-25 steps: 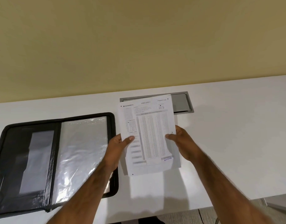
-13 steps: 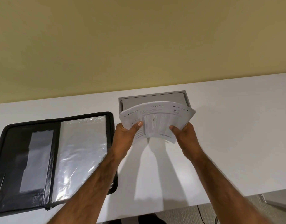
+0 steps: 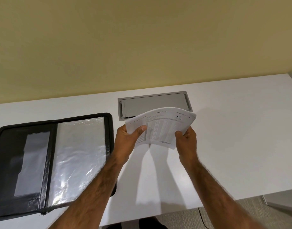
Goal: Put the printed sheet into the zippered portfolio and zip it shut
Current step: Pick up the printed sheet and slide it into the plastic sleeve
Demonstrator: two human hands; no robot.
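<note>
both forearms reach in over the white desk [image 3: 241, 138]. left hand [image 3: 127, 139] pinches the printed sheet [image 3: 161, 126] at its left edge, thumb on top, fingers underneath. right hand [image 3: 186, 139] grips the right edge the same way. the sheet is up off the desk, bowed into an arch between the two hands, print facing up. to the left, the zippered portfolio [image 3: 42, 162] lies open flat, a clear plastic sleeve [image 3: 79, 156] on its right half. beyond the sheet, a grey cable hatch [image 3: 151, 103] sits in the desk by the yellow wall [image 3: 142, 38].

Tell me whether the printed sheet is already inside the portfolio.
No: both hands hold the printed sheet above the desk, right of the open portfolio.
</note>
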